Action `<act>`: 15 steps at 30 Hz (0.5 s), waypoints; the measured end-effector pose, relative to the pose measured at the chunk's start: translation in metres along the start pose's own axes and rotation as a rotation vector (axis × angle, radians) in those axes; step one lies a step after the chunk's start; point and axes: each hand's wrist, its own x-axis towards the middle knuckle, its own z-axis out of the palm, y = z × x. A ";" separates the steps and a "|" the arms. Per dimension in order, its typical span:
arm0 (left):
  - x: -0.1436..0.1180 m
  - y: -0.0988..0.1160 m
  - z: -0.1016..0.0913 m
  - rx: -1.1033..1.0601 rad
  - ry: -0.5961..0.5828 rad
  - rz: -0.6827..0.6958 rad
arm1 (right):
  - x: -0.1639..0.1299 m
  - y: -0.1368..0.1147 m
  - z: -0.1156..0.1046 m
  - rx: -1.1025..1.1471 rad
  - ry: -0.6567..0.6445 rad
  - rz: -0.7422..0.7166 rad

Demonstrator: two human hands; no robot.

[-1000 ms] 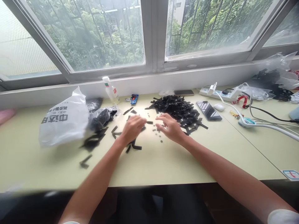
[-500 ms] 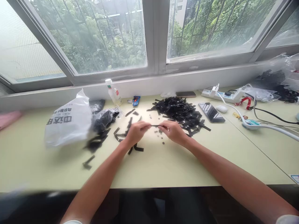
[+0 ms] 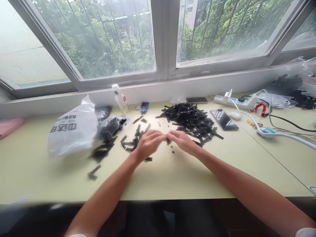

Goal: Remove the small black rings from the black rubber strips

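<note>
My left hand point(image 3: 150, 142) and my right hand point(image 3: 182, 141) meet at the fingertips above the middle of the table. Both are closed, with thumbs and fingers pinched on a small black fabric strip point(image 3: 168, 141). Only a short piece of it shows below the fingertips; the rest is hidden. Small round dark pieces, like snaps or buttons point(image 3: 173, 152), lie just under my hands. A heap of black strips point(image 3: 189, 117) lies behind my right hand. Several loose black strips point(image 3: 128, 144) are scattered to the left of my left hand.
A white plastic bag point(image 3: 74, 128) and a black bag point(image 3: 111, 125) stand at the left. Behind are a clear bottle point(image 3: 120, 98) and a small blue packet point(image 3: 144, 107). At right lie a phone point(image 3: 224, 119), a power strip point(image 3: 238, 101) and white cables point(image 3: 283, 134).
My hands have come together; the black strip that was stretched between them is now mostly covered by my fingers. The things on the table stay in place.
</note>
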 end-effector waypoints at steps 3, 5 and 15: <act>-0.001 0.000 -0.001 0.008 -0.010 0.004 | 0.001 -0.003 -0.001 0.162 -0.064 0.085; -0.002 -0.001 -0.002 0.020 -0.006 0.005 | 0.002 -0.003 0.000 0.253 -0.108 0.105; -0.004 -0.003 -0.003 0.068 0.062 0.014 | 0.001 -0.001 0.007 0.261 -0.184 0.042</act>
